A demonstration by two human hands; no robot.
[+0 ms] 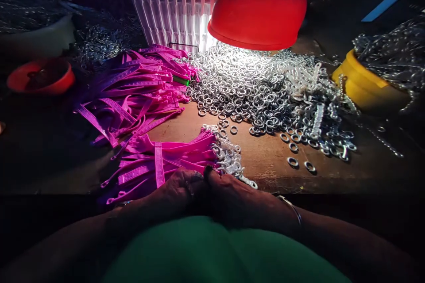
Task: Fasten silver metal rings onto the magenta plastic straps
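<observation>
My left hand [184, 188] and my right hand [234, 192] meet at the table's front edge, in deep shadow. The fingers of both look curled in against each other, and whatever is between them is hidden. Just beyond them lies a bundle of pink straps [181, 152], with whitish metal rings or links [229, 154] at its right end. Farther back on the left, a larger heap of pink straps [133, 84] spreads out. A big pile of silver metal rings [252, 93] fills the middle and right of the table.
A red lamp [259, 15] hangs low over the ring pile. Behind stands a ribbed white panel [179, 4]. On the right, chains [395, 53] spill from a yellow bowl [365, 82]. A red bowl [41, 77] is on the left. Loose rings [293, 162] lie near the wooden table's [272, 172] front.
</observation>
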